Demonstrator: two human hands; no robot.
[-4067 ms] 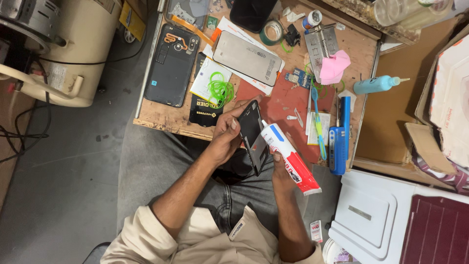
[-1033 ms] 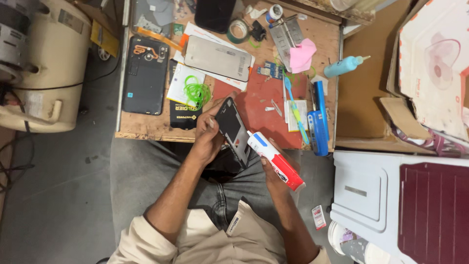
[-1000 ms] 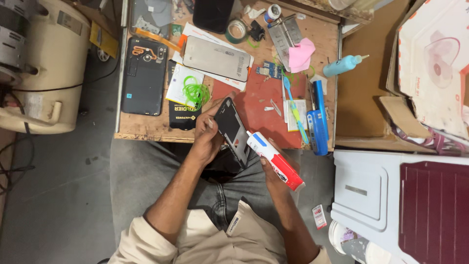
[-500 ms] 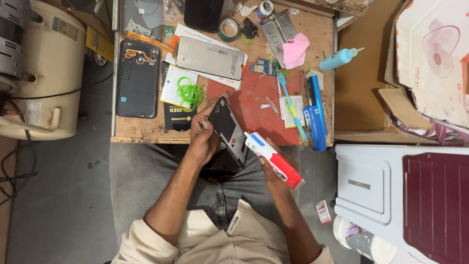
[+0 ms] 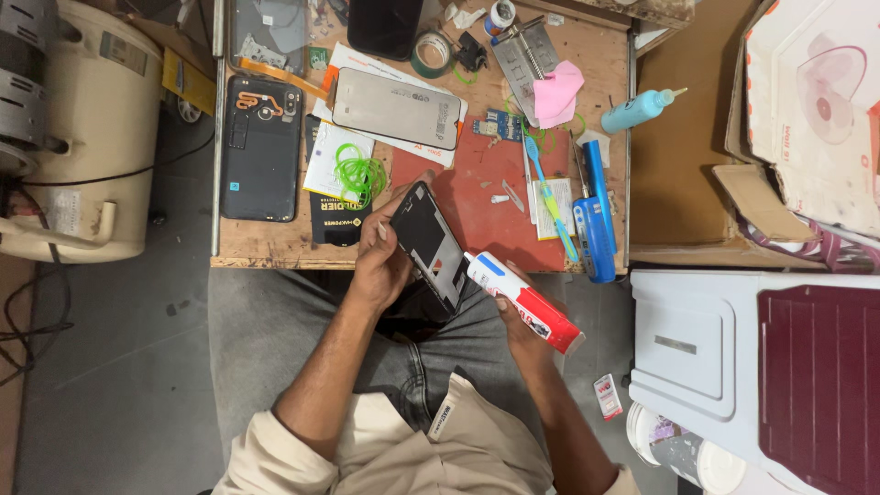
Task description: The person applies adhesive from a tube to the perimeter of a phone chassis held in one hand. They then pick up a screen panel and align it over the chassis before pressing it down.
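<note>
1. Left hand (image 5: 380, 261) — clasps one dark phone frame (image 5: 431, 247), tilted over the counter (image 5: 275, 252) edge.
2. Right hand (image 5: 524, 321) — grips one white-red-blue glue tube (image 5: 522, 301), nozzle touching the frame.
3. Counter: one blue squeeze bottle (image 5: 637, 110).

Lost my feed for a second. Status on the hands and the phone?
Left hand grips phone frame, tilted over the table edge. Right hand holds glue tube, nozzle at the frame. Nothing between them.

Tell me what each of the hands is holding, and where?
Left hand grips the black phone frame along its left long edge. Right hand holds the white, red and blue tube around its middle.
</note>
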